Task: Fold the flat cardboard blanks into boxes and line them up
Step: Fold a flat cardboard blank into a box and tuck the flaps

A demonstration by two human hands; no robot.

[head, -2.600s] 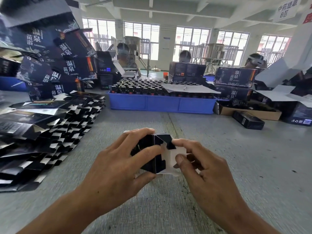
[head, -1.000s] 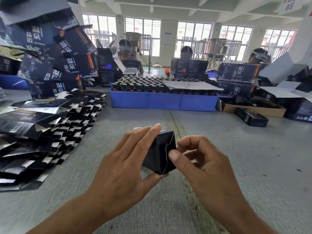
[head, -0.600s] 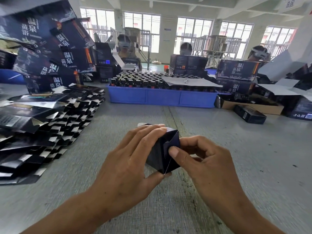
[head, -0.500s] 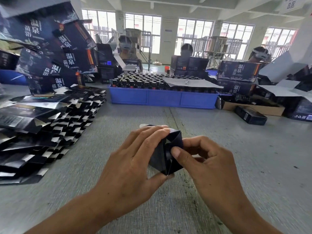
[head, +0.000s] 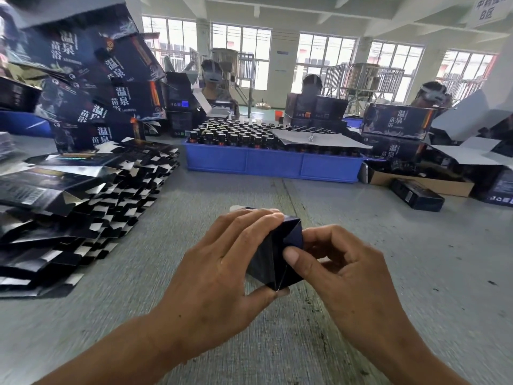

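A small dark blue cardboard box (head: 273, 255) is held above the grey table, its end face turned toward me with the flaps folded in. My left hand (head: 219, 273) grips it from the left, fingers over the top and thumb under the lower corner. My right hand (head: 337, 270) pinches the right side, thumb pressing on the end face. A large fanned stack of flat dark blanks (head: 72, 201) lies on the table at the left. Behind it rises a pile of folded boxes (head: 91, 87) with white lettering.
A blue tray (head: 273, 163) full of dark bottles stands across the middle. A brown carton (head: 422, 182) and a small black box (head: 416, 194) lie at the right, with more printed boxes (head: 397, 122) behind. Three people sit at the far side.
The white inner flaps seen earlier are now folded in and the box end is closed and dark. Both hands have stayed on the box, turning it slightly.
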